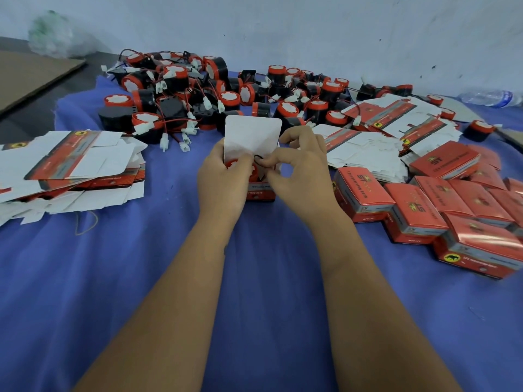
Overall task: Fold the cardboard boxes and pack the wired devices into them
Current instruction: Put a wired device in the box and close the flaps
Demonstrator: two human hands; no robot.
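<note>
- Head view: your left hand [223, 176] grips the side of a small red printed cardboard box [259, 190] standing on the blue cloth [169, 278], its white lid flap [252, 134] upright and open.
- Your right hand [300, 168] pinches a thin black wire [259, 158] at the box mouth, tucking it in beside the round red-and-white wired device [236, 165] already seated inside; how deep the wire sits is hard to tell behind your fingers.
- Done so far: a cluster of closed red boxes [441, 205] lies right of the open box.
- Left to do: a big heap of loose red-and-black devices [181, 94] sits beyond the open box, and flat unfolded box blanks [65, 165] are stacked to its left, more [396, 120] beyond it to the right. By that count you are well short of finished.
- For this box, the lid remains to be closed.
</note>
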